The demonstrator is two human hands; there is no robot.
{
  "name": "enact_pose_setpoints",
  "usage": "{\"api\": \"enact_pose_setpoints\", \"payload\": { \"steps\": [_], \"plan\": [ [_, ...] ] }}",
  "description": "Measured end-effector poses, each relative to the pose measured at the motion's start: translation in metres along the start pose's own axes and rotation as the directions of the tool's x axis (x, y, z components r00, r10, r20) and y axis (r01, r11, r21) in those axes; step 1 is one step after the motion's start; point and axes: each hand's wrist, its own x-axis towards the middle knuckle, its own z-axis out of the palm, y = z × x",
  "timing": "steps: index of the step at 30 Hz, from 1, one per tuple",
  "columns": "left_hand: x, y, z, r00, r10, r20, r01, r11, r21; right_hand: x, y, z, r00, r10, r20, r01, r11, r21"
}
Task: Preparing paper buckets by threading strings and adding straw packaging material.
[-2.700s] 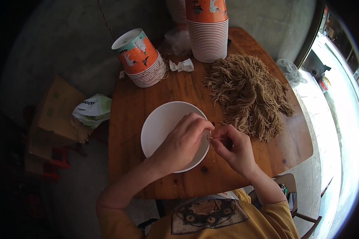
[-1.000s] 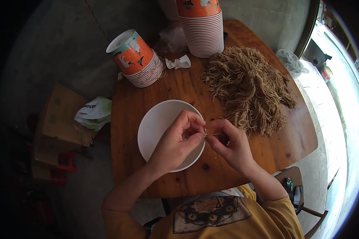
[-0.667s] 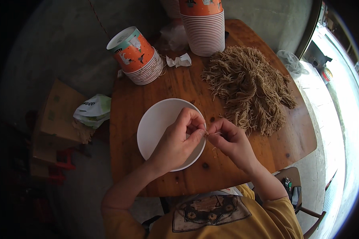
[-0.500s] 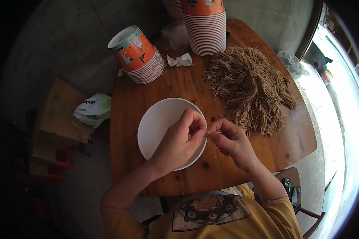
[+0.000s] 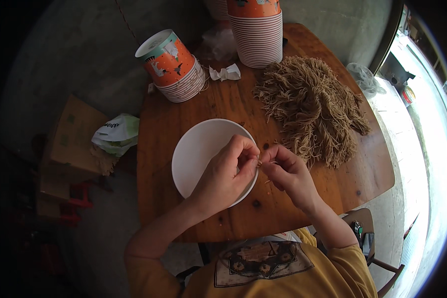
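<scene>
In front of me stands a white round tub (image 5: 194,153), its open mouth facing up. Above its right rim, my left hand (image 5: 227,168) pinches a short bit of brown cord (image 5: 260,163) between thumb and index finger. My right hand (image 5: 291,175) meets it there, thumb and fingertips closed on the same cord. Most of the cord is hidden by the fingers, so any knot in it cannot be made out. Beyond my right hand lies a big tangled heap of tan cords (image 5: 315,111) on the wooden table (image 5: 228,226).
Two stacks of orange patterned paper tubs (image 5: 171,62) (image 5: 258,42) stand at the back. Between them lies crumpled white paper (image 5: 225,73). A clear plastic bag (image 5: 365,79) hangs by the right table edge. Left of the table are a cardboard box (image 5: 77,136) and a plastic bag (image 5: 116,134).
Both hands keep their pinch on the cord over the tub's rim, with only slight finger movement. The whole view has shifted a little.
</scene>
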Motion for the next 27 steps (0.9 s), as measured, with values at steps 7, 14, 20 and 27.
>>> {"api": "enact_pose_setpoints", "payload": {
  "steps": [7,14,20,27],
  "plan": [
    [0.0,-0.002,0.0,0.996,0.09,0.018,-0.092,0.982,0.163,-0.001,-0.001,-0.004,0.99,0.142,0.019,-0.143,0.987,0.078],
    [-0.006,0.005,0.004,0.966,0.258,-0.019,-0.232,0.896,0.378,0.001,0.005,-0.007,0.965,0.242,0.105,-0.263,0.915,0.305],
    [-0.007,0.003,0.003,0.933,0.358,0.041,-0.321,0.773,0.548,0.001,0.009,-0.011,0.94,0.303,0.155,-0.341,0.827,0.447],
    [-0.005,0.009,0.002,0.968,0.249,0.012,-0.22,0.832,0.509,-0.002,0.005,-0.006,0.957,0.279,0.083,-0.291,0.909,0.297]
  ]
}}
